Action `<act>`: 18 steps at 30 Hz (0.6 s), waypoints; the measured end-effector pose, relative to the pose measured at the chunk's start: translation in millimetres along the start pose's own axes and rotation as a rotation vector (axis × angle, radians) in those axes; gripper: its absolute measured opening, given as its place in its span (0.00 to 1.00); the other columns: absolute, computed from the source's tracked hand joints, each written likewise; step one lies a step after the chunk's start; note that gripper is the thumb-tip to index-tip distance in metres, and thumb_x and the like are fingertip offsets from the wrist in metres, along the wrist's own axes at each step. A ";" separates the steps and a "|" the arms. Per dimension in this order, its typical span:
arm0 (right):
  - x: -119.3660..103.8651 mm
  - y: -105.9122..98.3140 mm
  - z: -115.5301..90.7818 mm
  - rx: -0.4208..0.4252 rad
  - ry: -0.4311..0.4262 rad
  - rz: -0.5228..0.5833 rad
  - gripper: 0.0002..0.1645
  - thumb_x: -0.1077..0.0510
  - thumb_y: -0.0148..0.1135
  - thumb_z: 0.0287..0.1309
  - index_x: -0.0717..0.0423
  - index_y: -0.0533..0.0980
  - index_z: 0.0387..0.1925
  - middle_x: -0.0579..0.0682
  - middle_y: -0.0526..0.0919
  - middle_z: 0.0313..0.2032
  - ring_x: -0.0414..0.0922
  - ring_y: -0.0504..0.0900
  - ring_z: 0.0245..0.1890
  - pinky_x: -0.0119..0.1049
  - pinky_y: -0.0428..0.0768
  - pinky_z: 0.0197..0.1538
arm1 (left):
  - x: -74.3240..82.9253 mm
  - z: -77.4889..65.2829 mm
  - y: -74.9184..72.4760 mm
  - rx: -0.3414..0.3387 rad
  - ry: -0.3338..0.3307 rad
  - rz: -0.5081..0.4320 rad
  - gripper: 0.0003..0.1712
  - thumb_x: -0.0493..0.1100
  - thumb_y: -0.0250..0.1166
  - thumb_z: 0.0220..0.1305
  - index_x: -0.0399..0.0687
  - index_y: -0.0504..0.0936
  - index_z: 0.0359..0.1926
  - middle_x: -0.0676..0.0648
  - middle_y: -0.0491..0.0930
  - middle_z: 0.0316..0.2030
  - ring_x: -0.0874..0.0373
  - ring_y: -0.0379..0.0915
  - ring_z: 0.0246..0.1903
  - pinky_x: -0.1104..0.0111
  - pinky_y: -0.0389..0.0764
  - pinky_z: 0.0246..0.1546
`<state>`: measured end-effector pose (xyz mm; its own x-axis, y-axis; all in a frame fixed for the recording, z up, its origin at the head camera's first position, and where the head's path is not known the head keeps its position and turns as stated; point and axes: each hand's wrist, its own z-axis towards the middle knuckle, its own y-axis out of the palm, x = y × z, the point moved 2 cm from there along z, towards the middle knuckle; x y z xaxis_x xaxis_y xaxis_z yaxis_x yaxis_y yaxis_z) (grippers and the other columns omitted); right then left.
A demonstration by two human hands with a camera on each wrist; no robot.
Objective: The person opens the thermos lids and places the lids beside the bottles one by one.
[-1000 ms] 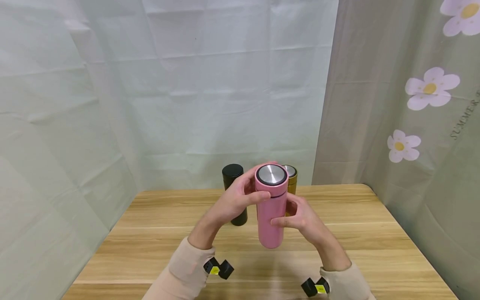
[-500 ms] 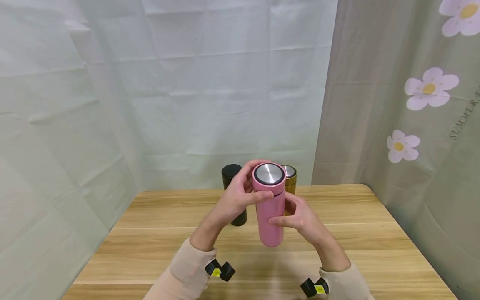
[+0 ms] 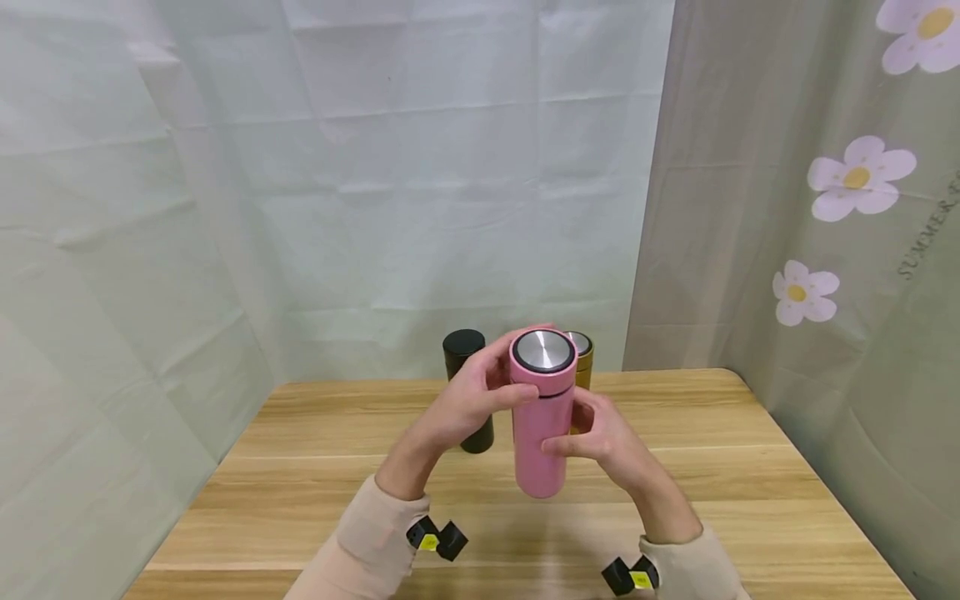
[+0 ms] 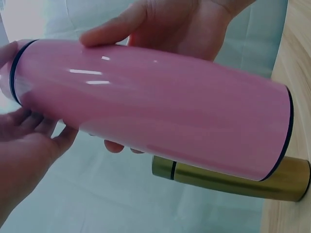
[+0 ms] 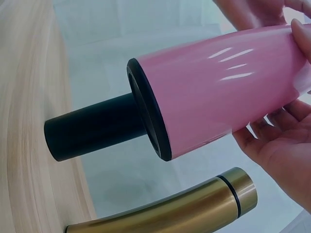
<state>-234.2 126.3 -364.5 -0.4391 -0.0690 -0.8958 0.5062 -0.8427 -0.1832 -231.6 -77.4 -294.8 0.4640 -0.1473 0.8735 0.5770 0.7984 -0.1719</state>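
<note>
As a pink bottle hangs clear of a wood-grain table, roughly upright between both forearms, a person's left hand curls round its top, the thumb lying close to the dark seam beneath the steel-topped lid. The right hand grips the body lower down, its thumb across the front. Beyond the hold, a black bottle and a gold bottle stand on the table, to the left and right in the head view, each partly hidden and neither touched. Judging by how things lie, the lifting is done: both wrist views show the black-rimmed base in the air. Lid removal and setting down are not; the lid sits on the body, and whether it is tight or loosened cannot be told. A pale cloth hangs behind the table.
</note>
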 end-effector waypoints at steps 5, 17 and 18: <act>-0.6 0.9 0.3 0.021 0.033 -0.006 0.33 0.58 0.73 0.56 0.61 0.76 0.64 0.58 0.85 0.52 0.57 0.84 0.50 0.45 0.84 0.52 | 1.2 0.0 0.9 0.088 0.009 -0.006 0.43 0.52 0.76 0.64 0.49 0.67 0.75 0.42 0.77 0.63 0.47 0.76 0.59 0.57 0.78 0.60; -0.9 1.5 0.7 0.054 0.057 -0.029 0.35 0.57 0.74 0.56 0.60 0.76 0.64 0.57 0.85 0.53 0.59 0.83 0.52 0.44 0.83 0.54 | -1.2 0.9 3.2 0.106 -0.023 -0.024 0.51 0.59 0.78 0.60 0.48 0.61 0.74 0.40 0.75 0.64 0.49 0.74 0.61 0.59 0.75 0.63; -0.9 1.4 0.7 0.053 0.054 -0.028 0.34 0.57 0.74 0.56 0.60 0.76 0.64 0.57 0.85 0.53 0.59 0.83 0.52 0.44 0.83 0.54 | -1.3 0.9 2.6 0.090 -0.020 -0.019 0.51 0.60 0.77 0.60 0.48 0.60 0.75 0.40 0.75 0.64 0.49 0.75 0.61 0.60 0.76 0.62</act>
<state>-233.6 124.8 -363.7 -0.4115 -0.0173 -0.9113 0.4532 -0.8713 -0.1881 -231.3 -74.6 -295.9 0.4396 -0.1515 0.8853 0.5223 0.8450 -0.1147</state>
